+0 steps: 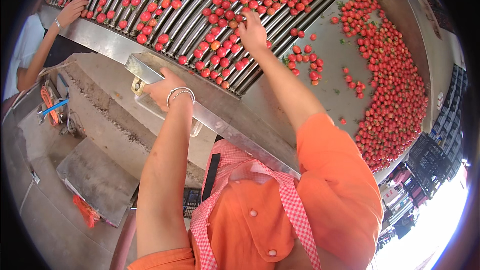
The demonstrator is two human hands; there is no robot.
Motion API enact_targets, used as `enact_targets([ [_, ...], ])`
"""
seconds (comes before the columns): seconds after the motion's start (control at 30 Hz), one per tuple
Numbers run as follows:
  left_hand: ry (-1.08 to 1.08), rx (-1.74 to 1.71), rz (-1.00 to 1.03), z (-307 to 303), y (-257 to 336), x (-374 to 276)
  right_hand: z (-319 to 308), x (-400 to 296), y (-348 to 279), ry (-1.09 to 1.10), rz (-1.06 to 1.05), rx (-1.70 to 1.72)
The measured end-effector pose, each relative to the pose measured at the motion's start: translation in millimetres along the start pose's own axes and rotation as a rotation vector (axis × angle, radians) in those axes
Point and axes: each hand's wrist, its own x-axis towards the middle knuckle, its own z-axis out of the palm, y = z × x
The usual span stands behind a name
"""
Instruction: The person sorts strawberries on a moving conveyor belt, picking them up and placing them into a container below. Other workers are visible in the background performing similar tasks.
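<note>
My right hand (252, 32) reaches over a roller conveyor (191, 18) of metal rollers. Its fingertips touch small red tomatoes (222, 51), some with green stems. Whether a tomato is between the fingers is hidden. Lower down, my left hand (165, 88) grips the metal rim (217, 120) of the conveyor's side trough, with bracelets at the wrist. A worn metal clamp or bracket (138, 85) is fixed by its fingers. One orange tomato (215, 45) lies among the red ones left of my right hand.
A sloping metal tray (326, 41) to the right holds a large tomato pile (390, 93). At upper left, another person's hand (73, 11) touches tomatoes on the rollers. A blue-handled hammer (52, 108) and a metal sheet box (97, 180) are at lower left; black crates (427, 161) stand at right.
</note>
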Motion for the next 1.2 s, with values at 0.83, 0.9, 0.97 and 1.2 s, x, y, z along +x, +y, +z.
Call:
enact_targets([
  [0.83,0.01,0.005,0.016,-5.8,-0.1,-7.2,-61.7,-214.0,-191.2,-1.227,0.618,0.915],
  [0.9,-0.039,-0.005,0.017,-6.9,5.0,-17.2,-15.6,-250.0,-193.5,-0.875,0.386,0.965],
  [0.97,-0.064,-0.03,0.017,-10.4,7.2,-19.0,1.7,-265.2,-197.9,-0.655,0.252,0.738],
  [1.2,0.017,0.013,0.037,2.3,-5.4,-4.3,-91.5,-185.5,-157.9,-1.036,0.471,1.217],
])
